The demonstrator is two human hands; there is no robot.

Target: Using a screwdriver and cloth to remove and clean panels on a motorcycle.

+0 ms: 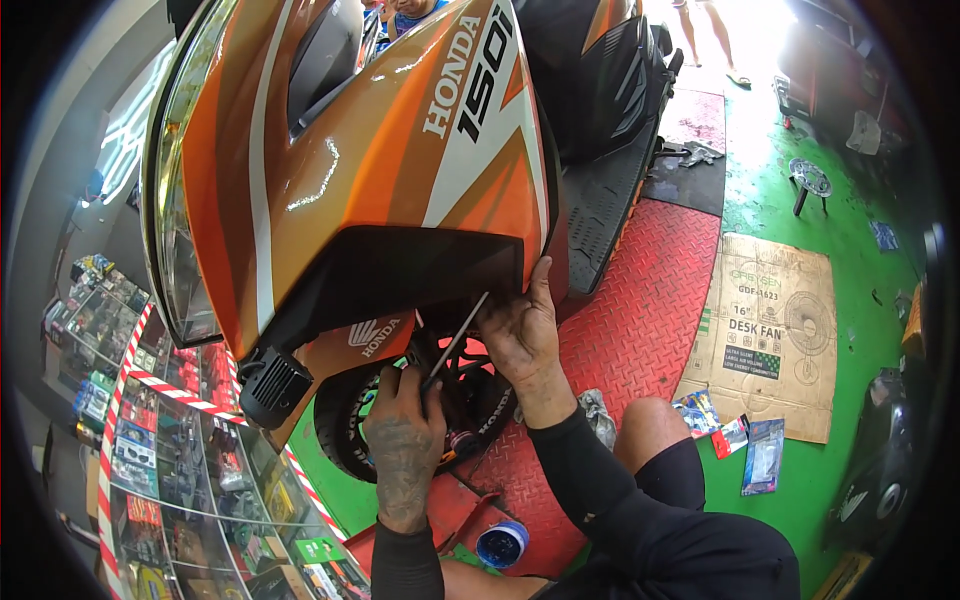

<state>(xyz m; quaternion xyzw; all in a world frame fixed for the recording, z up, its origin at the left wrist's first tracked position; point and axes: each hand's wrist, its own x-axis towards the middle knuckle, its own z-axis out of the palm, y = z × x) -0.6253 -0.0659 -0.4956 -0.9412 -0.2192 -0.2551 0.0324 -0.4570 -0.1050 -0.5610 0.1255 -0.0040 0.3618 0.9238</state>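
Note:
An orange, brown and white scooter (390,170) fills the upper middle, its front wheel (345,440) below the body panels. My left hand (402,425) is closed around the dark handle of a screwdriver (461,335). Its thin metal shaft slants up and right, the tip just under the lower edge of the front fairing (505,200). Palm up, my right hand (522,345) grips that lower edge, thumb against the orange corner. Its other fingers curl underneath beside the screwdriver tip, partly hidden. What the tip touches cannot be made out.
Glass display cases (200,470) with striped edging stand at left. A red ramp (640,290) runs beneath the scooter. A blue-rimmed tub (502,545) sits near my knee (652,435). Flattened cardboard (765,390), plastic packets (764,455) and a stool (810,178) are at right; a person's legs (705,35) show beyond.

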